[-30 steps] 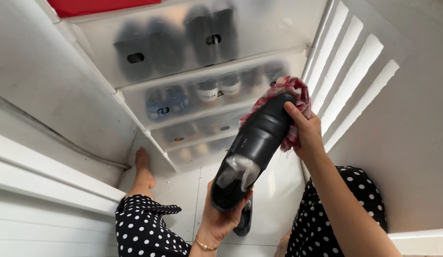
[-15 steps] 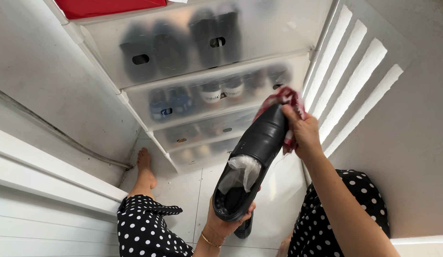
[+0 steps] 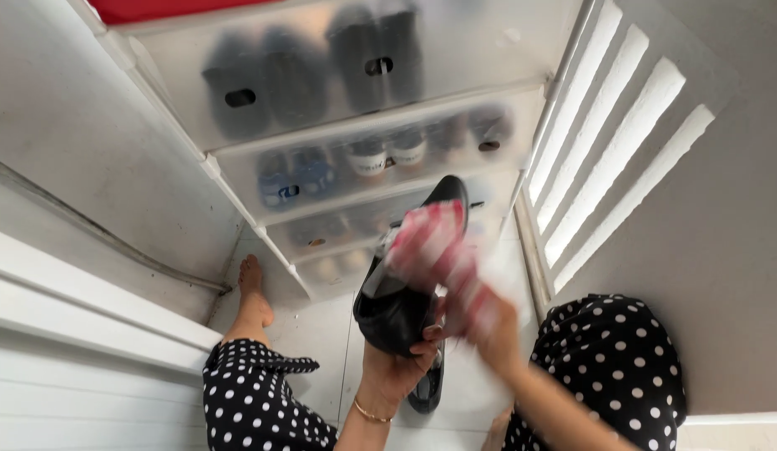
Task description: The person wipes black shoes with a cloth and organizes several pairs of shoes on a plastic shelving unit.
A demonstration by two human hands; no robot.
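Observation:
My left hand [image 3: 394,367] grips a black shoe [image 3: 402,299] from below by its heel end, toe pointing up toward the shelves. My right hand [image 3: 480,313], blurred by motion, holds a red-and-white checked cloth [image 3: 434,242] pressed against the middle of the shoe. A second black shoe [image 3: 427,386] lies on the white floor just under my left hand. Black fabric with white dots [image 3: 609,367] covers my legs, and a bare foot [image 3: 253,288] rests on the floor to the left.
Stacked frosted plastic shoe boxes [image 3: 355,150] with several pairs inside stand in front of me. A white slatted door [image 3: 605,142] is on the right, a white wall and ledge [image 3: 79,309] on the left. The tiled floor [image 3: 321,334] between is narrow.
My right hand and the cloth have slid down from the shoe's toe to its middle. The shoe has dropped a little lower and tilted.

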